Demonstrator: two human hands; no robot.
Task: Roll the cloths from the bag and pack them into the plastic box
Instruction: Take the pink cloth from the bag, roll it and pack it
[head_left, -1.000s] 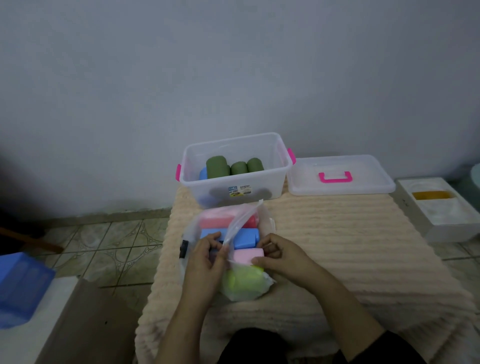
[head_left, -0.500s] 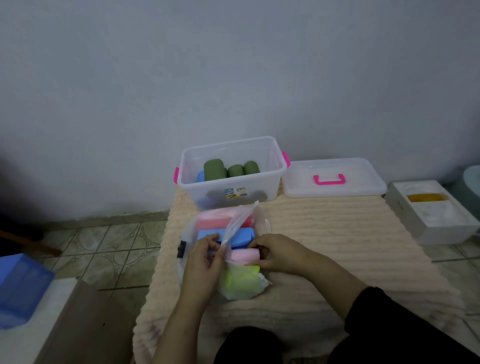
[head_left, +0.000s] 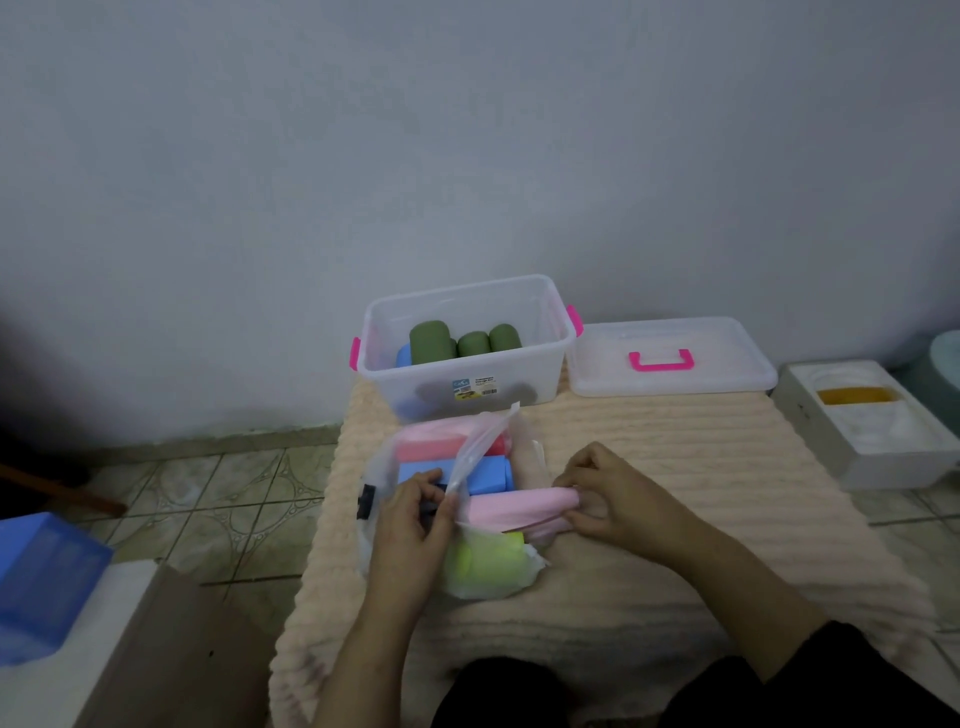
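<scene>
A clear plastic bag (head_left: 483, 577) lies on the cream mat, holding folded cloths: pink (head_left: 431, 441), blue (head_left: 491, 475) and lime green (head_left: 488, 558). My left hand (head_left: 415, 512) pinches the bag's open edge. My right hand (head_left: 602, 491) grips the end of a light pink cloth (head_left: 511, 506) that sticks halfway out of the bag to the right. Behind the bag stands the clear plastic box (head_left: 545, 374) with pink latches; inside it are dark green rolled cloths (head_left: 431, 340) and a blue one.
The box's clear lid (head_left: 727, 364) with a pink handle lies to the right of the box. A white foam tray (head_left: 883, 447) sits at the far right on the floor. A blue crate (head_left: 41, 582) stands at the left. Tiled floor borders the mat (head_left: 675, 467).
My right hand has drawn the light pink cloth out of the bag toward the right. My left hand stays on the bag's opening.
</scene>
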